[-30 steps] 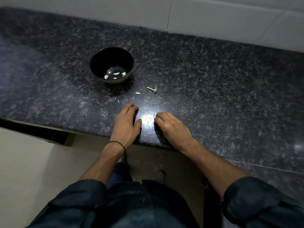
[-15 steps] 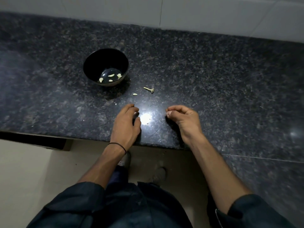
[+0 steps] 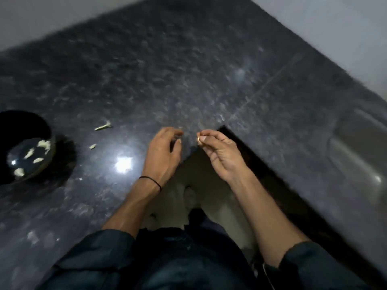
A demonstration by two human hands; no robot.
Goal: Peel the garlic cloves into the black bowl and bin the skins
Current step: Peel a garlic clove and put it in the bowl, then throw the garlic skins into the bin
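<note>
Four or five peeled garlic cloves [image 3: 44,144] counted in the black bowl [image 3: 21,130], pale, curved and smooth against its glossy round bottom. Found the bowl at the far left on the counter [image 3: 188,70], a polished dark stone flecked with grey, glaring under a lamp's reflection. Noted a thin woody stem [image 3: 103,127] with a flared end lying on the stone to the bowl's right, and a small pale sliver [image 3: 92,146] nearer, both apart from the bowl. Held the right hand [image 3: 219,155] above the counter's notched inner corner, thumb and forefinger pinching a tiny tan scrap [image 3: 198,139]; could not tell skin from clove through the blur. Held the left hand [image 3: 162,152] just beside it, fingers loosely curved, grasping nothing, apart from the scrap. Wore a thin black band [image 3: 150,181] round the left wrist and dark rumpled cloth sleeves [image 3: 98,258]. Made out a smooth metal basin [image 3: 360,155] at the far right, blurred.
</note>
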